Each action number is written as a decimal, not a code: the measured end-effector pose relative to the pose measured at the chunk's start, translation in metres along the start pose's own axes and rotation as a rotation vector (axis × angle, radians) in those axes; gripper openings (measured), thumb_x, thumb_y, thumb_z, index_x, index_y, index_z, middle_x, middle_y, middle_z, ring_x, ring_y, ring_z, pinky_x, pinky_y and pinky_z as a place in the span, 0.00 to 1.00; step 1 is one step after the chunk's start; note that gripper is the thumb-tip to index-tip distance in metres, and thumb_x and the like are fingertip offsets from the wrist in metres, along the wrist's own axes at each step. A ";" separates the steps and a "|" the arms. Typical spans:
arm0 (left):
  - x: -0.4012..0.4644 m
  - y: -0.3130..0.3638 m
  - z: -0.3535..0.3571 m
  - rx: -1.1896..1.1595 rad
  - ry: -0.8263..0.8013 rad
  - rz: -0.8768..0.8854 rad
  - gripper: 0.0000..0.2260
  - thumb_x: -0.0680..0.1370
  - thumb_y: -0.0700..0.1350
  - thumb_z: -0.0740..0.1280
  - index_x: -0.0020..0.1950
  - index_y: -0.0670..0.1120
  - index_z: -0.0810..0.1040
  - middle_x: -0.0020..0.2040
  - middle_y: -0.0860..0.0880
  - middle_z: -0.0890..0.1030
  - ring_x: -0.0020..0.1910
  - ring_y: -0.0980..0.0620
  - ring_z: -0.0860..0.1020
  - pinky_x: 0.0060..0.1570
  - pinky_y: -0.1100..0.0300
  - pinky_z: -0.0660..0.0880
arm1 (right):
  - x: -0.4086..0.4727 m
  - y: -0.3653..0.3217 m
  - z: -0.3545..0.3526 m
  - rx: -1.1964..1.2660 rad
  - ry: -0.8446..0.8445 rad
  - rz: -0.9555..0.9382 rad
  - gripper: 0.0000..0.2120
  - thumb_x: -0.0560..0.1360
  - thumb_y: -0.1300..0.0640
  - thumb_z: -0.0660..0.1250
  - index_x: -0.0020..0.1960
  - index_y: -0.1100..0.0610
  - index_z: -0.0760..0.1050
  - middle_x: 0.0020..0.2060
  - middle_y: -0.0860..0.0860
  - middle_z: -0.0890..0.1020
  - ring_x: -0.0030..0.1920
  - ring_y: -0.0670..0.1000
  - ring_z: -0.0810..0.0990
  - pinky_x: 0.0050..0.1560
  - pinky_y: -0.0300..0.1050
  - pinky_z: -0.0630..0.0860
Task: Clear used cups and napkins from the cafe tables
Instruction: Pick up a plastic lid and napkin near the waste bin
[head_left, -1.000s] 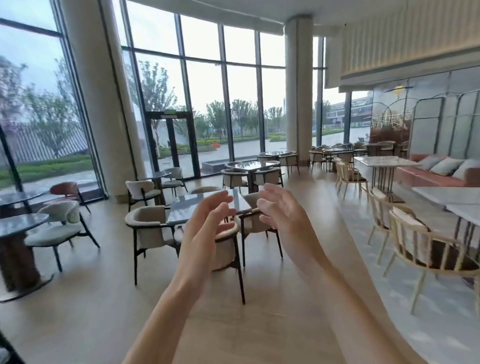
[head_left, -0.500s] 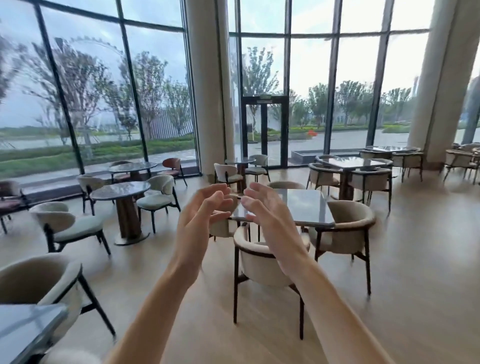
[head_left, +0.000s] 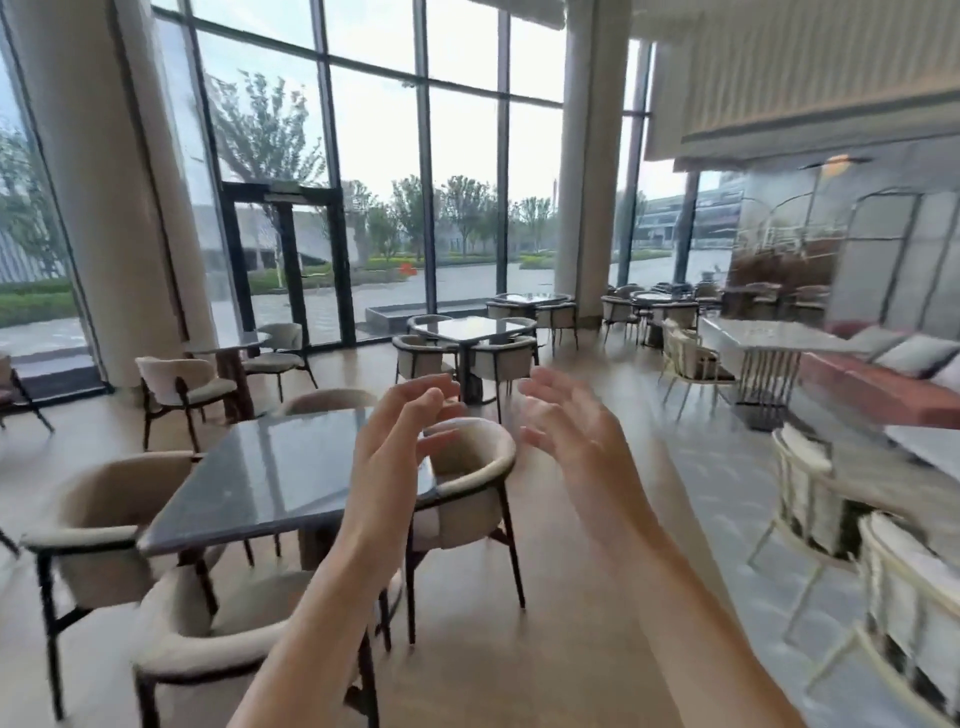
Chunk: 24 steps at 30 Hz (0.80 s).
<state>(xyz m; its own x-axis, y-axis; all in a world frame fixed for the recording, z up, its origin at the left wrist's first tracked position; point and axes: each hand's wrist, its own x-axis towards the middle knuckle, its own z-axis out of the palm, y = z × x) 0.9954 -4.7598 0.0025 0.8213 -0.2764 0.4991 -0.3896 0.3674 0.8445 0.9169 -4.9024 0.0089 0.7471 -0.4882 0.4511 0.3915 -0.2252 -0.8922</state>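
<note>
A single head-worn view looks forward and slightly down across the cafe toward the glass door (head_left: 291, 270); both raised hands sit close below it, the dark desk (head_left: 270, 478) nearer, left of the door's line

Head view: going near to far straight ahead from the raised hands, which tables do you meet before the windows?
Left hand and right hand → dark square table → second dark table → far table by the white column.
</note>
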 end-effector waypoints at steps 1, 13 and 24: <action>0.021 -0.016 0.025 -0.023 -0.037 -0.011 0.11 0.75 0.52 0.66 0.50 0.54 0.87 0.54 0.48 0.87 0.56 0.49 0.85 0.63 0.41 0.77 | 0.020 0.008 -0.025 -0.005 0.059 0.004 0.27 0.69 0.45 0.68 0.67 0.50 0.76 0.60 0.44 0.83 0.60 0.41 0.81 0.69 0.53 0.76; 0.198 -0.216 0.324 -0.196 -0.328 -0.052 0.14 0.75 0.50 0.65 0.55 0.47 0.84 0.54 0.47 0.86 0.56 0.47 0.85 0.55 0.49 0.79 | 0.209 0.135 -0.310 -0.078 0.481 -0.012 0.15 0.81 0.60 0.67 0.67 0.54 0.77 0.59 0.48 0.83 0.61 0.46 0.82 0.67 0.50 0.78; 0.366 -0.339 0.546 -0.315 -0.419 -0.084 0.13 0.76 0.48 0.64 0.54 0.46 0.85 0.53 0.46 0.87 0.54 0.45 0.85 0.51 0.52 0.82 | 0.400 0.207 -0.507 -0.173 0.611 0.016 0.24 0.70 0.44 0.69 0.65 0.47 0.78 0.59 0.44 0.84 0.58 0.44 0.84 0.62 0.45 0.78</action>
<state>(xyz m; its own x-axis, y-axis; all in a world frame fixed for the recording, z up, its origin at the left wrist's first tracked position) 1.2008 -5.4701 0.0050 0.5818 -0.6242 0.5214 -0.1322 0.5599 0.8179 1.0243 -5.5722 -0.0068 0.2907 -0.8745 0.3883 0.2521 -0.3215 -0.9128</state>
